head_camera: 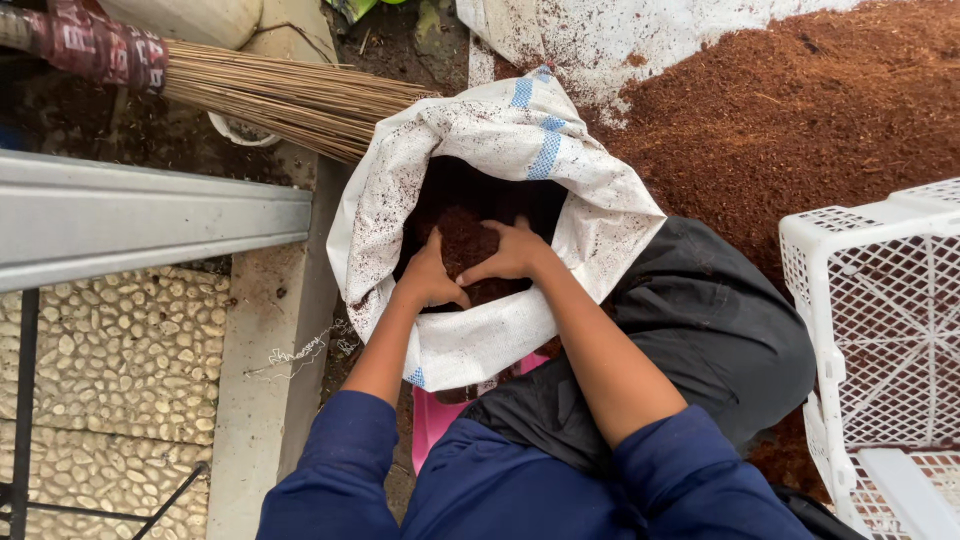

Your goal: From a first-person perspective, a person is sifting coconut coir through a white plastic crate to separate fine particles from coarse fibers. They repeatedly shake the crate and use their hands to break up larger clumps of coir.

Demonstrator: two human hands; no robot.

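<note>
Hands (470, 265) in white sack (500, 130)

1. White woven sack (480, 150) with blue stripes stands open, rim rolled down, flecked with brown grit.
2. Left hand (432, 272) and right hand (512, 253) both reach into the sack's mouth, fingers bent, cupped around a clump of reddish-brown fibrous soil (468, 243); the hands sit just beside each other.
3. Blue sleeves pushed up to the elbows; dark trousers (700, 330) beside the sack.
4. Pink object (432, 420) shows under the sack's near edge.
5. Large heap of the same brown material (800, 110) lies to the right, on a white sheet (590, 35).
6. White lattice crate (880, 330) at far right.
7. Stick broom (290, 95) lies upper left, bristles touching the sack.
8. Grey metal rail (140, 215) and pebbled paving (110, 350) on the left.
</note>
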